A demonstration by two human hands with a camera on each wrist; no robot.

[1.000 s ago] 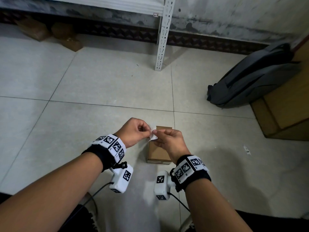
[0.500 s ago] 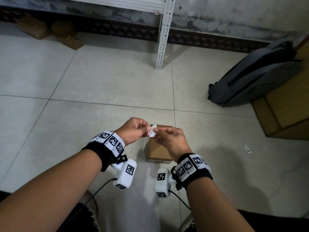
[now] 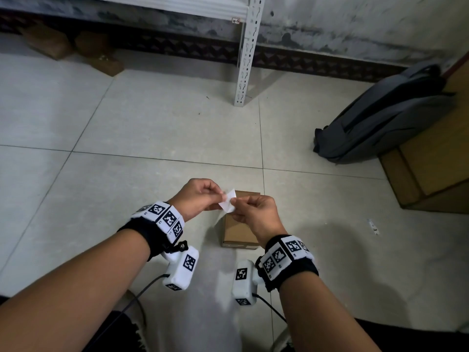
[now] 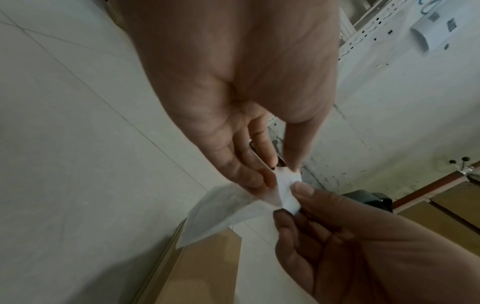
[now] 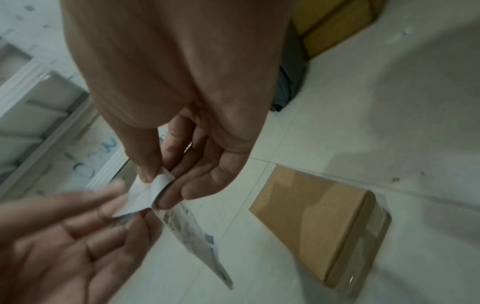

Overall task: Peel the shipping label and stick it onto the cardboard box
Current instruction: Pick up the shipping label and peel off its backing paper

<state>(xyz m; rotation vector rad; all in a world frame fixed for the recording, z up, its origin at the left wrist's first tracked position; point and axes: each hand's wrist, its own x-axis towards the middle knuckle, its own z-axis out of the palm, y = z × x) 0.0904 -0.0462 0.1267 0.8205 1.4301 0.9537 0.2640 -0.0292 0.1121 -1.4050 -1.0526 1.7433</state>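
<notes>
I had both hands raised close together above the floor (image 3: pixel 152 123). My left hand (image 3: pixel 196 196) pinched one corner of the shipping label (image 3: pixel 227 202) between thumb and fingertips, and my right hand (image 3: pixel 256 212) pinched the curled-back corner next to it, each grip closed tight on paper. The printed part hung down below my fingers. The cardboard box (image 3: pixel 239 232) lay shut on the tiles just under the hands. Farther right, a grey backpack (image 3: pixel 385 118) leaned against brown cartons.
</notes>
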